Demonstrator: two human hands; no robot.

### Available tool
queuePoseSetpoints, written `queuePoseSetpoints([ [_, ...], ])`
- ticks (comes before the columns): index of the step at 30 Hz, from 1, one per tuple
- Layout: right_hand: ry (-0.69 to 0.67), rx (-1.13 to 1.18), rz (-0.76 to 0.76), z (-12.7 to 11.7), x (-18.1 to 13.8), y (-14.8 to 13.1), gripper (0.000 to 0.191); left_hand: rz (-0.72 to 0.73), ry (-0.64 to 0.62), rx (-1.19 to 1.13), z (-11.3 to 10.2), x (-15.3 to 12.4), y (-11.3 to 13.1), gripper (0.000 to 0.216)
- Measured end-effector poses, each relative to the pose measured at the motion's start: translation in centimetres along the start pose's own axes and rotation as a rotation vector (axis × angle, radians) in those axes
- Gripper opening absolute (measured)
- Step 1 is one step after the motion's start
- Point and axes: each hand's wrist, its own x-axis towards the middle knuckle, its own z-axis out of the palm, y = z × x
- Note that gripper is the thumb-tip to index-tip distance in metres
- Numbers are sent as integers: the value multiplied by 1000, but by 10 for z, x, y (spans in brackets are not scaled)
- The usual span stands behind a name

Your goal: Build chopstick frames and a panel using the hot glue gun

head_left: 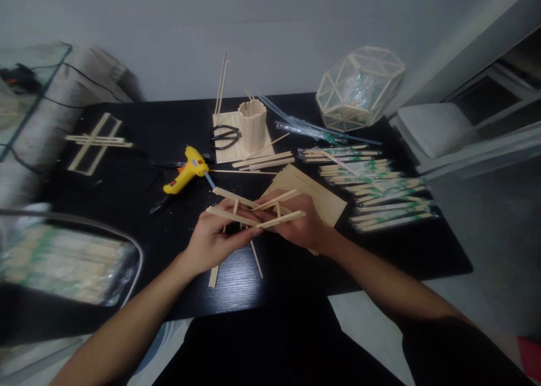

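Observation:
Above the front of the black table, both hands hold a small frame of joined wooden sticks, its pieces meeting in a V between my fingers. My left hand is closed on the left part, thumb along the near side. My right hand grips the right part, its fingers partly hidden behind the sticks. Below them, loose thin sticks show near the left hand. A yellow glue gun with a glue stick in its back lies beyond the left hand. A flat panel of sticks lies behind the right hand.
Packs of wrapped chopsticks cover the table's right side. A stick cup and black-handled scissors rest on a stick mat at the back. A stick polyhedron stands back right; a crossed stick frame lies at left.

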Motion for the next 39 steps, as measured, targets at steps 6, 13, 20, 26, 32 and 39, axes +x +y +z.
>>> queuePoseSetpoints([
  [6,-29,289,271,-9,7,-6,16,-272,88,-210,-3,-2,1,6],
  [13,1,776,475,-14,13,4,21,-495,171,-531,-9,-9,-8,16],
  [20,10,863,553,-10,11,14,17,-562,226,-704,-8,-1,-1,28],
  [26,-58,859,568,-6,10,7,16,-593,208,-712,-8,-1,-4,29],
  [32,-70,718,505,-7,11,2,16,-634,110,-683,-9,-8,-10,26],
  [39,-32,583,453,-2,8,0,26,-620,70,-602,-8,-5,-7,23],
])
